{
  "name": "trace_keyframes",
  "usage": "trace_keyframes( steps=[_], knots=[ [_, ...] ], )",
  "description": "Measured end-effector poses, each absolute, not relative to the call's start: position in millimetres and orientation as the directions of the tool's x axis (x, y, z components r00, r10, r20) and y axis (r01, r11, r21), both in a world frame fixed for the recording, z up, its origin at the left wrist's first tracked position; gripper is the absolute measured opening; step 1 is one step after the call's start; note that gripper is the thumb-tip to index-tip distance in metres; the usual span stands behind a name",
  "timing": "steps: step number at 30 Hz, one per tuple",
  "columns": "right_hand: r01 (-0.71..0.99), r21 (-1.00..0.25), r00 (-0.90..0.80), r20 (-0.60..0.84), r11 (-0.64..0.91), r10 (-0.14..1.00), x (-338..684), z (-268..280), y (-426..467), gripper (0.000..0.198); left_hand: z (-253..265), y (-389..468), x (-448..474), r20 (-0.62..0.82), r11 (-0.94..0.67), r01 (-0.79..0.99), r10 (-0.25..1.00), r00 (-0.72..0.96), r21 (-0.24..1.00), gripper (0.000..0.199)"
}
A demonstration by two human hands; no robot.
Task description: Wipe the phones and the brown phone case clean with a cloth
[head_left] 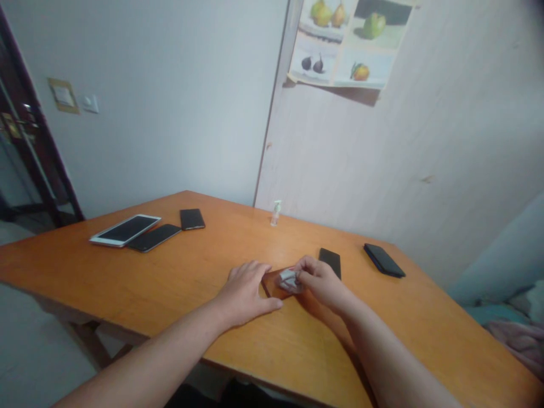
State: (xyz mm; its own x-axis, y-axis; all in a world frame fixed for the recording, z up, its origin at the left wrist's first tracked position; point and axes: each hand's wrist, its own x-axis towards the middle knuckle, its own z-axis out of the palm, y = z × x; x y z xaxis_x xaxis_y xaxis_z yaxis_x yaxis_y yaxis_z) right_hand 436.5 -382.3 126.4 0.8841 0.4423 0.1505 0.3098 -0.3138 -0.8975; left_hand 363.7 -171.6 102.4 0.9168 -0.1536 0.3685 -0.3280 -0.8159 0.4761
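Near the middle of the table, a phone (pixel 272 281) lies flat, its glossy face reflecting a brownish tone. My left hand (pixel 246 292) brackets its left end, with the fingers at the far edge and the thumb along the near edge. A crumpled pale grey cloth (pixel 289 280) is pinched in the fingers of my right hand (pixel 318 280) and rests on the phone's face. The cloth and my right hand hide the phone's right part. Just beyond my right hand lies a dark phone (pixel 330 262), partly covered by it.
On the orange wooden table (pixel 229 238), a white tablet (pixel 126 230), a black phone (pixel 155 238) and a smaller dark device (pixel 192 219) lie at left. A small clear pump bottle (pixel 275 213) stands near the back edge. A black wallet-like case (pixel 383 260) lies at right.
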Motion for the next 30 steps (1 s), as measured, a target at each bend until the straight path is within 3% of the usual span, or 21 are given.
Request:
trace_keyframes(
  steps=[5, 9, 13, 17, 21, 26, 30],
  knots=[
    [0.217, -0.963, 0.908, 0.138, -0.163, 0.395, 440, 124, -386, 0.009, 99, -169, 367, 0.421, -0.757, -0.336, -0.089, 0.903, 0.561, 0.058],
    [0.160, -0.986, 0.917, 0.128, -0.054, 0.378, 438, 124, -383, 0.017, 108, -169, 370, 0.513, -0.632, -0.412, -0.025, 0.858, 0.657, 0.038],
    [0.137, -0.990, 0.895, 0.133, 0.022, 0.425, 433, 129, -383, 0.021, 130, -181, 375, 0.549, -0.490, -0.521, -0.099, 0.830, 0.699, 0.021],
    [0.104, -0.984, 0.887, 0.158, 0.145, 0.433, 432, 134, -385, 0.026, 143, -200, 392, 0.404, -0.266, -0.462, -0.245, 0.881, 0.846, 0.020],
    [0.078, -0.963, 0.906, 0.176, 0.257, 0.385, 438, 134, -387, 0.029, 141, -211, 415, 0.268, -0.052, -0.286, -0.223, 0.937, 0.957, 0.015],
    [0.084, -0.974, 0.954, 0.140, 0.212, 0.266, 444, 128, -387, 0.033, 134, -209, 428, 0.123, 0.216, -0.074, -0.225, 0.967, 0.974, 0.017],
    [-0.042, -0.971, 0.931, 0.047, 0.235, 0.361, 442, 119, -383, 0.032, 131, -203, 427, 0.079, 0.354, 0.021, -0.268, 0.960, 0.935, 0.021]
  ],
)
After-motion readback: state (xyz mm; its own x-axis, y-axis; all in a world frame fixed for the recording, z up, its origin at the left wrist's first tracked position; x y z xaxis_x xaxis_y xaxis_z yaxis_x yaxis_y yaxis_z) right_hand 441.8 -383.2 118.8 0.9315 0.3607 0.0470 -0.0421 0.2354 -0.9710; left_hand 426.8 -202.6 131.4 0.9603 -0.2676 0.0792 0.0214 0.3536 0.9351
